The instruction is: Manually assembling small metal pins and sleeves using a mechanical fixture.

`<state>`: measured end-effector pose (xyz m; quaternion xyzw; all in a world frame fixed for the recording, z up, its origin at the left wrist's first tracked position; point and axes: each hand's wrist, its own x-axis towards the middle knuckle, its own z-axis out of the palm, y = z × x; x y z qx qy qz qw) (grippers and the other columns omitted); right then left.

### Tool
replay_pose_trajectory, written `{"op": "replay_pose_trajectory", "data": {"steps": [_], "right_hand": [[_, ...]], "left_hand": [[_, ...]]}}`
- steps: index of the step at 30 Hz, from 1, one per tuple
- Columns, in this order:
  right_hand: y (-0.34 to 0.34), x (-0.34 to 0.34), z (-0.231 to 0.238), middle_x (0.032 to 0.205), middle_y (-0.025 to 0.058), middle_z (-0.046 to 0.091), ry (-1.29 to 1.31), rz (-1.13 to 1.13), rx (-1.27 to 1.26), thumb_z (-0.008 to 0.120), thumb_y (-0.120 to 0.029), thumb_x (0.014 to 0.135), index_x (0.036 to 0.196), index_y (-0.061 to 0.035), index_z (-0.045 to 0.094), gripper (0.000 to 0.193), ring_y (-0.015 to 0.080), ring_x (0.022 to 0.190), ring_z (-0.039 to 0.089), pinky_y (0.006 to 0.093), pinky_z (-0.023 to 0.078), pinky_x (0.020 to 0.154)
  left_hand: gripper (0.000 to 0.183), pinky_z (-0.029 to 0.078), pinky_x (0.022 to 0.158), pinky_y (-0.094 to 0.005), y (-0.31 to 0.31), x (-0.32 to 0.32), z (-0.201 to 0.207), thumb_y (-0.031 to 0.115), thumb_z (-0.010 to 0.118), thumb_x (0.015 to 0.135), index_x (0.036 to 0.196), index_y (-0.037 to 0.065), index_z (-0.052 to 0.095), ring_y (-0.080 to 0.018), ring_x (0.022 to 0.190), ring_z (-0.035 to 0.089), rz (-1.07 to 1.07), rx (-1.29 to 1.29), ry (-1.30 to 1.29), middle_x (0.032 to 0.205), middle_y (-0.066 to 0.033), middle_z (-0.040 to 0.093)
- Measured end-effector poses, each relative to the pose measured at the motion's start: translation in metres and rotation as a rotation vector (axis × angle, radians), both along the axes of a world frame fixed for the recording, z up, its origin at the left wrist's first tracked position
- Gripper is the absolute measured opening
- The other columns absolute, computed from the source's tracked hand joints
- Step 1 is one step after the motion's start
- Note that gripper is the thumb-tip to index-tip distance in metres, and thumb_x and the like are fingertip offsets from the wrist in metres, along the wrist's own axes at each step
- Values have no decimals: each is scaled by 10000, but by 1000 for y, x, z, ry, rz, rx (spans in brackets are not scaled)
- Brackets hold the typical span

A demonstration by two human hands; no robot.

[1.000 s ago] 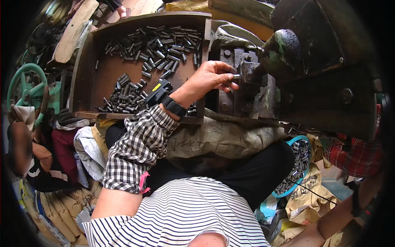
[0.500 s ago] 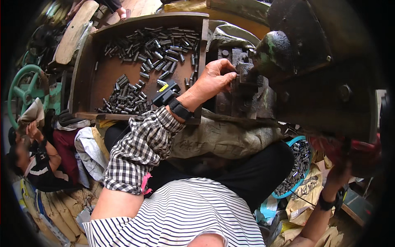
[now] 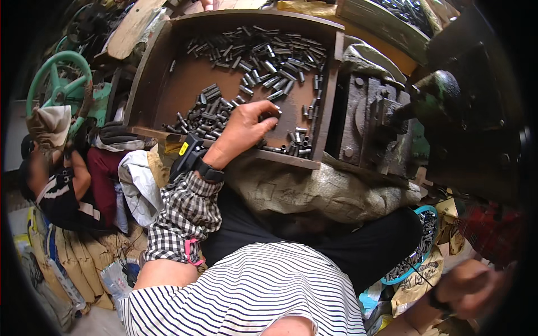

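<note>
My left hand [image 3: 246, 130] is over a wooden tray [image 3: 238, 147] of short dark metal tubes [image 3: 210, 115]. Its fingers are curled in toward the thumb near the tubes, and what they hold, if anything, is hidden. A dark band and a small black device are strapped to that wrist. Low at the right edge, my right hand [image 3: 469, 287] is smeared by motion, so its fingers do not read clearly. To the right of the tray stands a dark, greasy machine with a metal clamping block [image 3: 386, 115], which neither hand touches.
A blue-rimmed basin [image 3: 404, 274] of small metal pieces sits beside my right knee. Sacking [image 3: 314, 190] hangs below the tray. At the left are a green handwheel [image 3: 56, 92] and another person [image 3: 61, 185]. More metal pieces [image 3: 406, 11] lie at the back right.
My left hand has moved from the machine's block leftward to over the tray. My right hand has come down from beside the machine. The whole view has shifted, with the tray now farther right.
</note>
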<state>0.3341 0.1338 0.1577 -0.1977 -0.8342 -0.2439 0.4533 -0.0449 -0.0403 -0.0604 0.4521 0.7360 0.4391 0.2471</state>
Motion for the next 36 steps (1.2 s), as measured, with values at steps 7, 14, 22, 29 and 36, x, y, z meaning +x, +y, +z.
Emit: {"op": "replay_pose_trajectory", "data": {"steps": [7, 14, 22, 29, 36], "right_hand": [[-53, -193, -140, 860, 88, 588, -512, 649, -745, 631, -4, 681, 838, -36, 588, 166, 276, 819, 563, 392, 452, 737], [-65, -283, -216, 813, 116, 585, -773, 566, -686, 578, -37, 726, 774, -50, 546, 59, 266, 768, 625, 353, 512, 638], [-57, -278, -213, 837, 139, 578, -645, 515, -957, 657, -121, 757, 870, -20, 546, 188, 327, 760, 610, 387, 490, 643], [-59, -230, -196, 804, 130, 565, -446, 593, -1198, 697, -23, 714, 850, -8, 521, 223, 310, 684, 589, 362, 459, 578], [-53, -217, -196, 774, 117, 542, -350, 587, -1277, 684, -2, 708, 859, -12, 536, 212, 261, 600, 551, 336, 436, 527]], "left_hand": [[190, 489, 671, -344, -16, -14, 12, 104, 648, 786, 941, -1, 618, -304, 772, 631, 53, -130, 347, 842, -144, 643], [179, 479, 637, -333, -34, -33, 10, 122, 648, 786, 923, 10, 625, -269, 719, 641, 222, -16, 260, 778, -163, 631], [198, 482, 646, -391, -47, -29, 1, 176, 691, 738, 844, 29, 613, -310, 740, 621, -1, -195, 383, 755, -134, 626], [243, 490, 681, -409, -41, -25, 6, 235, 721, 708, 756, 40, 583, -314, 796, 617, -94, -422, 602, 764, -123, 614], [226, 484, 699, -430, -32, -22, -1, 200, 698, 719, 779, 35, 555, -328, 808, 604, -165, -370, 590, 775, -128, 602]]}}
